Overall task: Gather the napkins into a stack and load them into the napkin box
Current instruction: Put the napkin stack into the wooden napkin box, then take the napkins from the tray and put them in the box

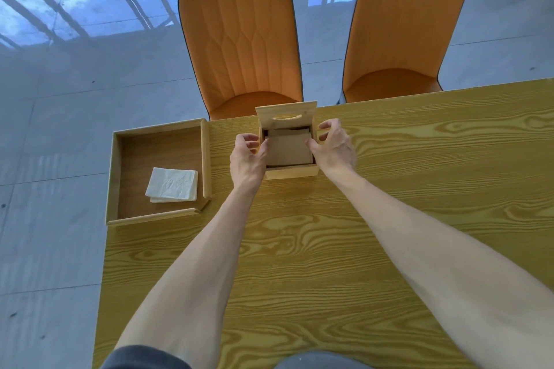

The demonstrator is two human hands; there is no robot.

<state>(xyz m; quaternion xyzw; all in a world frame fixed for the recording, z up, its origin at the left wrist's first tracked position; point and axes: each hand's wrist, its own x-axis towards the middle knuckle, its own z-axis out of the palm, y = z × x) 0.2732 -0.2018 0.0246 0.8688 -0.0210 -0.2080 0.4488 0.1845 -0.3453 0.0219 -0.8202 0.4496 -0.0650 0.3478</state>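
A small wooden napkin box (290,171) stands open on the table, its lid (286,114) tipped up at the back. A stack of brownish napkins (288,150) lies tilted in its mouth. My left hand (247,156) is at the box's left side, thumb touching the stack's left edge. At the right side is my right hand (334,145), thumb against the stack's right edge, fingers spread over the rim. A few white folded napkins (172,185) lie in the wooden tray (156,218) to the left.
The wood-grain table (329,249) ends just left of the tray, which overhangs that edge. Two orange chairs (239,39) (404,24) stand beyond the far edge. A glossy tiled floor (60,99) lies to the left.
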